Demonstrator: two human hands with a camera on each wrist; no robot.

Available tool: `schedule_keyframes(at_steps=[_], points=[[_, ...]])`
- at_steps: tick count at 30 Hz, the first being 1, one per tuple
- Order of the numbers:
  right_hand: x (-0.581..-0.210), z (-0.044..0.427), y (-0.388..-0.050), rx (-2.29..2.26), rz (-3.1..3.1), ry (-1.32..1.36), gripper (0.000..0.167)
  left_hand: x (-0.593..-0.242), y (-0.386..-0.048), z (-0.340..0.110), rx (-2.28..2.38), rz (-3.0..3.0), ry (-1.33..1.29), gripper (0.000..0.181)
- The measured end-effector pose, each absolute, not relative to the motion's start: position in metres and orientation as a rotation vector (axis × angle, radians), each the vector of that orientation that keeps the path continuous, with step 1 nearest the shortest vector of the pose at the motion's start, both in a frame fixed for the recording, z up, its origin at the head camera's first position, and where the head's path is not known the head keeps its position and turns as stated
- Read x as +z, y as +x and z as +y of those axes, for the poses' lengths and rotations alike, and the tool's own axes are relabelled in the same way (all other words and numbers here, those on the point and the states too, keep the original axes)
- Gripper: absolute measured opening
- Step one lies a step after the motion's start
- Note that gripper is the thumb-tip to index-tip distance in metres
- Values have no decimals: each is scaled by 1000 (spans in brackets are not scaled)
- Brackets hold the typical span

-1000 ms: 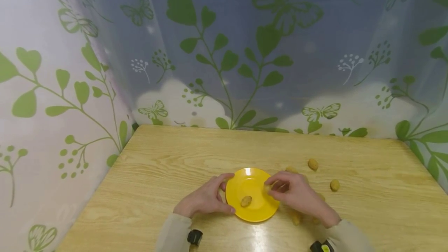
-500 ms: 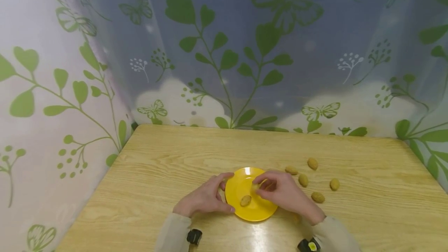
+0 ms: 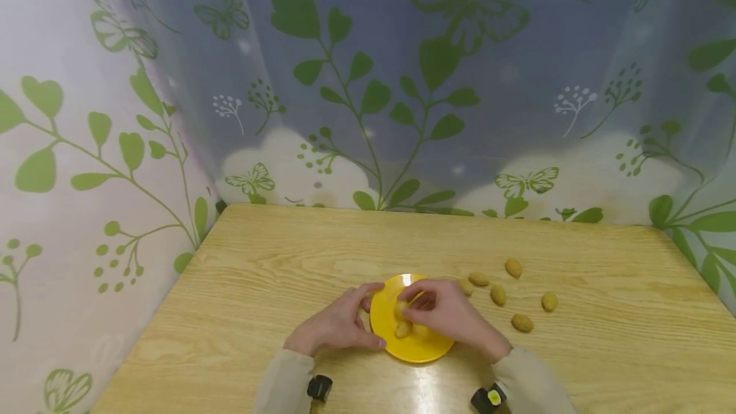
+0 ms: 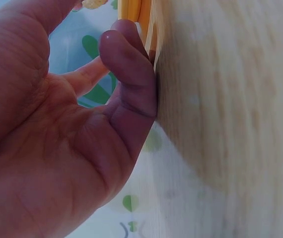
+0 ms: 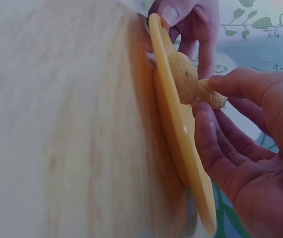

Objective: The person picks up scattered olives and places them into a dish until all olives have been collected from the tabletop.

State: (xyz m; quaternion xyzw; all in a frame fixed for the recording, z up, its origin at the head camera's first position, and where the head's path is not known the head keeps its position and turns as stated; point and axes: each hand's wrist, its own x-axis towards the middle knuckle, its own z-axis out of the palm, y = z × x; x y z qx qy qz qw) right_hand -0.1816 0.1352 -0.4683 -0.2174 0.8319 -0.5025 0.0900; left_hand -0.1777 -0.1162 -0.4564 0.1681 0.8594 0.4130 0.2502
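Right hand [image 3: 447, 313]: fingers pinch a nut-like piece [image 5: 212, 94] over the yellow plate [image 3: 425, 351], close beside a resting piece [image 5: 182, 77].
Left hand [image 3: 336, 323]: fingers and thumb grip the plate's rim.
Counter [image 3: 287, 248]: bears the plate.
Best release: low, gentle, without nudging.

A wood table [image 3: 287, 248] stands before a blue cloth [image 3: 506, 107] printed with green leaves and butterflies (white clouds along its foot). At left hangs a paler cloth [image 3: 63, 37]. Light glares off the near tabletop.
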Motion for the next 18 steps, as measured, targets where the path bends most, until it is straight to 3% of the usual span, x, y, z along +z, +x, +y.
schedule_keyframes(at_steps=[18], points=[[-474,123,-185,-1413,2453,-655,15,-458,-179,-116,1115,2338,456,95]])
